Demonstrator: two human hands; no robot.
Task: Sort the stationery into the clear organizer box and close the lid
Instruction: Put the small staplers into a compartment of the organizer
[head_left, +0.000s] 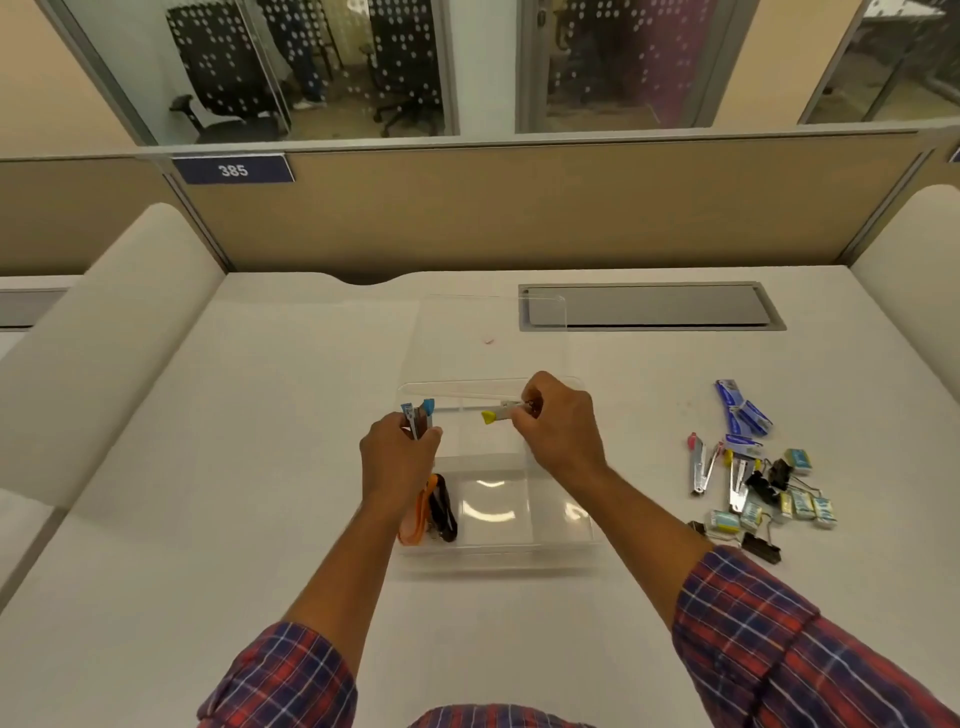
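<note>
A clear organizer box (498, 558) with several compartments sits mid-table, its clear lid (488, 332) standing open behind it. My left hand (397, 460) grips a bundle of small staplers with blue ends (418, 415) above the box's far left compartment. My right hand (561, 431) holds a small metal stapler with a yellow end (496, 414) over the far middle of the box. An orange and a black item (436, 512) lie in the near left compartment. To the right, loose stationery (753, 478) is scattered on the table.
The loose pile holds small staplers, blue staple boxes (740, 410), pale staple packets and black binder clips (761, 548). A grey cable hatch (652, 306) is set into the white table behind the box. Padded dividers flank the desk on both sides.
</note>
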